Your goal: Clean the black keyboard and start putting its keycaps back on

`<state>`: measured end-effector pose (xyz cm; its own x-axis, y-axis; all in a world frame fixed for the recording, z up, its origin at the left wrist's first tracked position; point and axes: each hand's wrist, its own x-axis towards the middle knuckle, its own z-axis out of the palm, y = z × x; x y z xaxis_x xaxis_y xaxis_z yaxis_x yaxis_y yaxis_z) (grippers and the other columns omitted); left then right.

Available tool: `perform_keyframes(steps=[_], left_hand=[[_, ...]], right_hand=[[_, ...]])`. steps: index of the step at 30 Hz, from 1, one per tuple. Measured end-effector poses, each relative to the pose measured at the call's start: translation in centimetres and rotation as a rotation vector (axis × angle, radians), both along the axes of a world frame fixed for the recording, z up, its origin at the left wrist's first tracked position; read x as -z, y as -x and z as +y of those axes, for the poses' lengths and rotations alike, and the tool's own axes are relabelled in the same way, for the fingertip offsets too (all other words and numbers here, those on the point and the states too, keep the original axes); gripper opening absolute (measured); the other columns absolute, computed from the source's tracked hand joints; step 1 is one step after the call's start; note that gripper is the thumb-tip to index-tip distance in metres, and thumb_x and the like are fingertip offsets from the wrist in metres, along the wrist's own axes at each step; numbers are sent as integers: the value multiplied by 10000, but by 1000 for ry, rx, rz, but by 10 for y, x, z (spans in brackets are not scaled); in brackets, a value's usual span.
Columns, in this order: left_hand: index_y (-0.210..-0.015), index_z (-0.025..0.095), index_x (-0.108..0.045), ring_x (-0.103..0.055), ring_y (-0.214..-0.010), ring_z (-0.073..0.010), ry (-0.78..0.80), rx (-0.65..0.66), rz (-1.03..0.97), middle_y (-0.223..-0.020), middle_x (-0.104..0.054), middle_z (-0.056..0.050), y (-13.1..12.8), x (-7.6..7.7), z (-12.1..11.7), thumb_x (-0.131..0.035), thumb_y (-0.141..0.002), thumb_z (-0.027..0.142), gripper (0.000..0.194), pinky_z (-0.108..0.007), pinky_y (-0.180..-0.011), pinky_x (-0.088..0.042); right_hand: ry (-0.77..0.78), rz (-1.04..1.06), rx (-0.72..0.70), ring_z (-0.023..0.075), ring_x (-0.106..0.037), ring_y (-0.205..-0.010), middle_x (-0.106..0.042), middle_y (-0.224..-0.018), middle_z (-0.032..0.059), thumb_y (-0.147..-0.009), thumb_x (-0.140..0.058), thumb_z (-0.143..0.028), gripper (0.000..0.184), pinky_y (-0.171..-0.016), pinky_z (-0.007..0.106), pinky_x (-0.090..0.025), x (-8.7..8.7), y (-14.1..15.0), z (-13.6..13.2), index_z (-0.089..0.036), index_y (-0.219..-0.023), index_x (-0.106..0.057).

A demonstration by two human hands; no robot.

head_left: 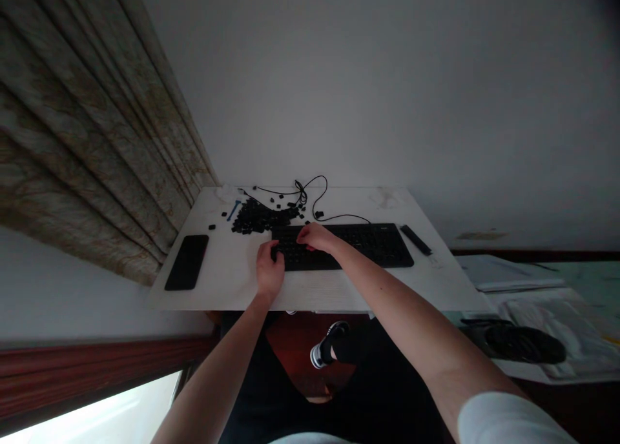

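A black computer keyboard (368, 247) lies on the white desk (227, 282), with its keys partly bare at the left end. My left hand (269, 270) rests its fingertips on the keyboard's near left corner. My right hand (314, 237) reaches over the upper left keys, its fingers curled down among them. Whether either hand pinches a keycap is hidden. Behind the keyboard lies a heap of loose black keycaps (256, 217), with several strays around it. A blue-handled tool (233, 210) lies just left of the heap.
A black cable (314, 189) loops along the desk's far edge. A black smartphone (186, 262) lies at the left, and a slim black bar (415, 239) at the right. A pleated curtain (97, 134) hangs left. Papers and a dark shoe (526, 344) lie lower right.
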<state>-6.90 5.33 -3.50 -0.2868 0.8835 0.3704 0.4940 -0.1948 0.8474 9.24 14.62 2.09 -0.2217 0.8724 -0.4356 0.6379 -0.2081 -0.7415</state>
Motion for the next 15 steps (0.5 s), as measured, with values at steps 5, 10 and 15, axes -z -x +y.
perform_keyframes(steps=[5,10,15], left_hand=[[-1096,213,-641,-595,-1116,-228,-1,35,83,-1117,-630,-80,-1,-4,-2,-520,-844,100,301,-423,-1048,-475],[-1131,203,-666,-556,-1192,-247,19,48,187,-1204,-609,-101,-3,-3,-1,-537,-856,133,312,-447,-1094,-443],[-1182,201,-670,-542,-1238,-273,-24,105,332,-1280,-614,-113,-9,0,-1,-570,-858,170,340,-480,-1110,-420]], right_hand=[[2,8,5,93,-533,-420,-567,-467,-25,-815,-704,-126,40,-446,175,-434,0,0,0,-130,-775,-703],[8,-13,6,96,-533,-428,-569,-475,-20,-817,-703,-136,29,-457,181,-434,-1,0,0,-123,-791,-705],[-72,-23,-70,98,-534,-441,-584,-496,-13,-826,-698,-178,69,-467,191,-414,0,-4,-2,-131,-781,-721]])
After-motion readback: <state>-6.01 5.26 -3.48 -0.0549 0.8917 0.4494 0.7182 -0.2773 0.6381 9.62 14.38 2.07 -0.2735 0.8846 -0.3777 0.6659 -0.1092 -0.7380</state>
